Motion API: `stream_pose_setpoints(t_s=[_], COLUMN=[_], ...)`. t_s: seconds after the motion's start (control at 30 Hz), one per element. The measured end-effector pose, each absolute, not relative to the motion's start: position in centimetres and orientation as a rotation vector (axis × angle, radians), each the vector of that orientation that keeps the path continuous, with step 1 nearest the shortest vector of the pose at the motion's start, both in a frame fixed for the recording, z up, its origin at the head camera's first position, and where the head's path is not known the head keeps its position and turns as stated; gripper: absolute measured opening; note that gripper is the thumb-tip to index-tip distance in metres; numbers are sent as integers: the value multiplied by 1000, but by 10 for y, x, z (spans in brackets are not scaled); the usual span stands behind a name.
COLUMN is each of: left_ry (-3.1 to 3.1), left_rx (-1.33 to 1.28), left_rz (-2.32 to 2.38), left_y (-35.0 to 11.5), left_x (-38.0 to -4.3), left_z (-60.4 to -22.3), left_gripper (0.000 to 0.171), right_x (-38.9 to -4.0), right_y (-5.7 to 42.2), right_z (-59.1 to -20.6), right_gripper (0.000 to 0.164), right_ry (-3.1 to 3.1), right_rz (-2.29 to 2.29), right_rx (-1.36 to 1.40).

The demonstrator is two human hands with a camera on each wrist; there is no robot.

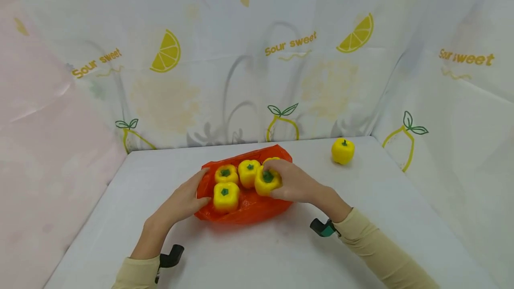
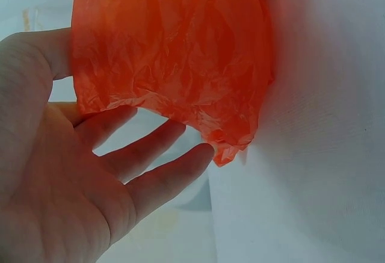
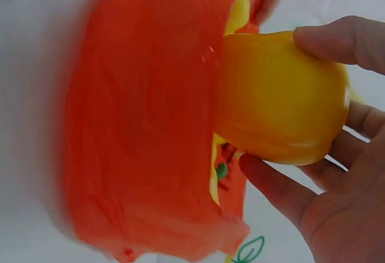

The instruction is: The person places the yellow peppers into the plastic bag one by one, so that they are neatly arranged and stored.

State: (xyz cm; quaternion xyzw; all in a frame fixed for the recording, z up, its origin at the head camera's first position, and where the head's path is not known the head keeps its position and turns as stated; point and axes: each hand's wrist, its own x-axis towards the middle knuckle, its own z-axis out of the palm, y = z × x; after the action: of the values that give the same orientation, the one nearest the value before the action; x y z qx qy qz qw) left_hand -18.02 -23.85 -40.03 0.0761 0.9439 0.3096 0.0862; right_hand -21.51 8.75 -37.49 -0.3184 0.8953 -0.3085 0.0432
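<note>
A red plastic bag (image 1: 257, 206) lies with its mouth open on the white table, several yellow bell peppers (image 1: 226, 195) with green stems inside it. My right hand (image 1: 295, 182) grips another yellow bell pepper (image 3: 283, 97) between thumb and fingers, over the bag's right part; in the right wrist view its lower portion is hidden behind the bag's front wall. At the bag's left side, my left hand (image 1: 186, 197) holds the edge, thumb toward the front. The left wrist view shows the thumb passing behind the red plastic and the fingertips (image 2: 201, 153) along its crumpled border.
One more yellow bell pepper (image 1: 343, 150) stands alone on the white table (image 1: 341, 253), near the back right corner. White cloth walls (image 1: 249, 79) printed with lemons and lettering rise behind and at the sides. Each wrist carries a small dark camera mount (image 1: 172, 256).
</note>
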Motion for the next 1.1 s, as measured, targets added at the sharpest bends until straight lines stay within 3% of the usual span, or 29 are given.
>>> stream_pose_setpoints(t_s=[0.47, 0.87, 1.1], left_ry=[2822, 2826, 2833], left_rx=[227, 242, 241], left_rz=[907, 889, 880], left_y=[-237, -237, -239], left_x=[-180, -182, -176], left_z=[-402, -401, -404], left_gripper=[79, 81, 81], right_x=[-206, -203, -204], right_y=[56, 60, 72], right_z=[-411, -421, -419], right_gripper=[42, 47, 41], right_ry=[2727, 2813, 2815], right_rz=[-725, -686, -782], right_rx=[-1065, -1084, -1089])
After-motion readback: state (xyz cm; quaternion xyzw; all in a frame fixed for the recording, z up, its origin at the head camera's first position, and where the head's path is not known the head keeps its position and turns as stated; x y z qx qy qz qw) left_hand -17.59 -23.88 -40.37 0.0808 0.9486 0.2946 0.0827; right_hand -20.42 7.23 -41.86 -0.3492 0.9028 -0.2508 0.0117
